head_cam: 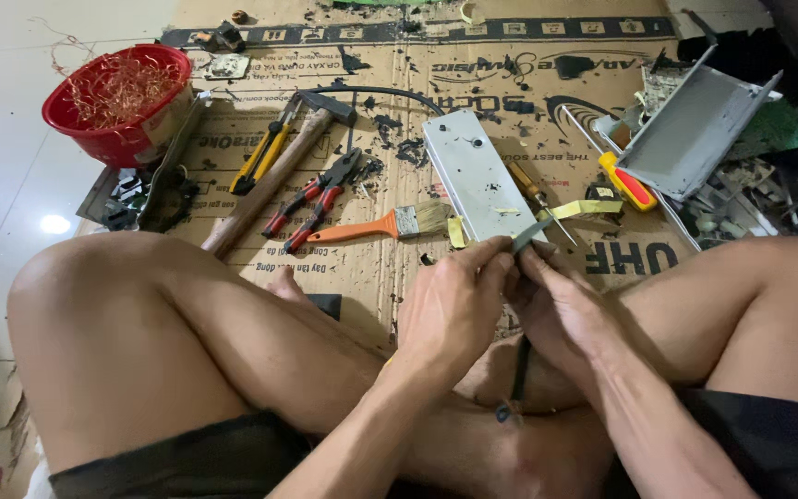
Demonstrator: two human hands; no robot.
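I sit cross-legged on flattened cardboard [390,277]. My left hand [450,310] and my right hand [561,310] meet in front of me. Both pinch a small dark flat piece [530,234] that sticks up between the fingertips. A dark cable [519,374] hangs down from the hands toward my ankles. Just beyond the fingers lies a long grey metal casing [473,176].
An orange-handled paintbrush [376,225], red-handled pliers [320,199], a wooden-handled hammer [270,180] and yellow-handled pliers [265,152] lie to the left. A red bowl of copper wire [122,97] stands far left. An open grey metal box [695,129], a red-and-yellow screwdriver [628,180] and circuit scraps lie right.
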